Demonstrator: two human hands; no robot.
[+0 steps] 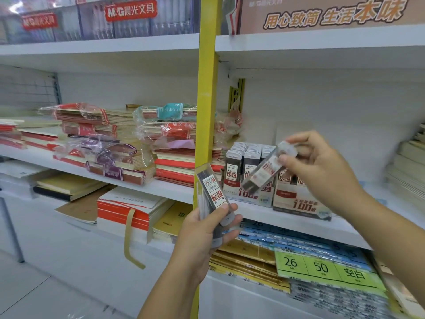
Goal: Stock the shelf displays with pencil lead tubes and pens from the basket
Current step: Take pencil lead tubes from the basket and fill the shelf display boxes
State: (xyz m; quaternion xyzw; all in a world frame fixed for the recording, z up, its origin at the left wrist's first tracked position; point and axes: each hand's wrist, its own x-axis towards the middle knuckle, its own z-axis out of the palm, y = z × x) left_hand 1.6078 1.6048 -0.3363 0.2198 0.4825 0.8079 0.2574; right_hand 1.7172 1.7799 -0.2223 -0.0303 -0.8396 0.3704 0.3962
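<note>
My left hand (204, 231) grips a small bunch of clear pencil lead tubes (212, 192) with white and red labels, held upright in front of the yellow shelf post. My right hand (322, 166) pinches a single lead tube (266, 171), tilted with its cap up to the right, just above and in front of the display boxes. Two cardboard display boxes (249, 196) (299, 203) stand on the white shelf (259, 215); the left one holds rows of lead tubes. The basket and pens are out of view.
A yellow post (208, 88) divides the shelving. Stacks of wrapped exercise books (128, 148) fill the left bay. Paper pads and a green label sheet (322, 268) lie on the shelf below. More books are stacked at the far right (407, 166).
</note>
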